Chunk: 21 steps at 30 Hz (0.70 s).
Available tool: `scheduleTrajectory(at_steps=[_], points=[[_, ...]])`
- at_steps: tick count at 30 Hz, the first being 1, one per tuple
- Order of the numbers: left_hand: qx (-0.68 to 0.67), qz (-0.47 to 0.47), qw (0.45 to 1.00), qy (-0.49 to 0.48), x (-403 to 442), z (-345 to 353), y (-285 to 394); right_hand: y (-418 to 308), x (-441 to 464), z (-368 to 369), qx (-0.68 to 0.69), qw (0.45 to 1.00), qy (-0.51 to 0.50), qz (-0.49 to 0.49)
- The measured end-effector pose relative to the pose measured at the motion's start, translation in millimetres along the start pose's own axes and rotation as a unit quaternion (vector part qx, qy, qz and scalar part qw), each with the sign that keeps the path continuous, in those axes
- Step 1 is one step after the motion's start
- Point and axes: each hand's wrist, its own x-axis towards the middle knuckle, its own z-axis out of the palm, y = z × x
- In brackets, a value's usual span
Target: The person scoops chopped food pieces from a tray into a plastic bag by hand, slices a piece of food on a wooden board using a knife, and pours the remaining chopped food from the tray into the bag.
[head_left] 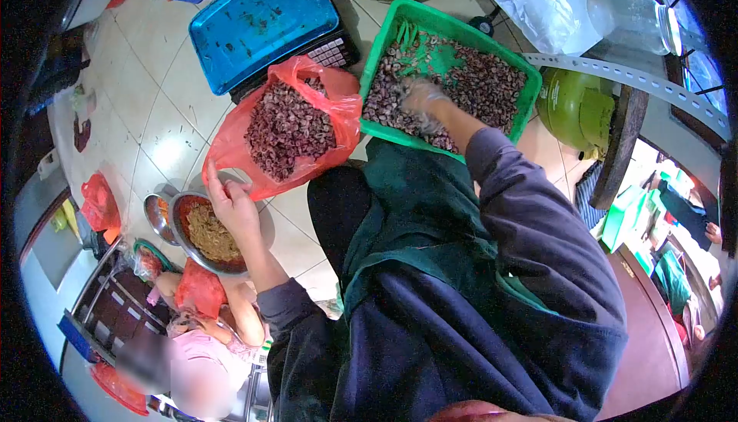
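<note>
My left hand [234, 205] is at the near left edge of a red plastic bag [223, 157], its fingers closed on the rim, one finger lying along it. Inside the bag is a heap of small purple-brown pieces [288, 130], too small to name. To the right, a green plastic basket [374, 64] holds more of the same pieces [488, 88], spread over its bottom. My right hand [425, 101], in a clear plastic glove, reaches down among them. Its fingertips are blurred and partly hidden by the pieces.
A metal bowl of brown paste [206, 230] stands beside my left wrist, near a smaller metal bowl [160, 218]. Behind the bag is a blue tray [261, 26]. Green gas cylinders [573, 103] stand right and behind. Another person [215, 353] sits at lower left.
</note>
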Motion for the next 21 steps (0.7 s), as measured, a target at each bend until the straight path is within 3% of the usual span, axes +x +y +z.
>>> scheduleTrajectory(at_steps=[1, 4, 9, 11, 12, 13, 14, 19, 21], points=[[-0.003, -0.003, 1.000, -0.001, 0, 0, 1, 30, 14, 4, -0.022, 0.996, -0.014, -0.080], [-0.023, -0.017, 1.000, -0.003, -1, -1, 3, 22, -18, -44, 0.203, 0.978, -0.051, -0.013], [-0.100, -0.025, 0.995, 0.000, 3, 2, 2, 31, -39, -75, 0.344, 0.937, -0.050, 0.032], [-0.117, -0.044, 0.992, -0.006, 4, 2, 5, 38, -40, -97, 0.209, 0.951, 0.038, -0.225], [-0.124, -0.055, 0.991, -0.006, 4, 1, 4, 38, -44, -110, 0.140, 0.926, 0.107, -0.334], [-0.118, -0.039, 0.992, 0.002, 4, 2, 0, 4, -68, -129, 0.319, 0.926, 0.047, -0.197], [-0.129, -0.038, 0.991, 0.008, 5, 3, -3, -29, -88, -148, 0.479, 0.876, -0.018, -0.047], [-0.115, -0.002, 0.993, 0.031, 7, 7, -18, -142, -132, -223, 0.421, 0.888, -0.083, -0.166], [-0.155, -0.061, 0.986, 0.005, 1, 1, -2, -178, -127, -230, 0.406, 0.875, -0.126, -0.232]])
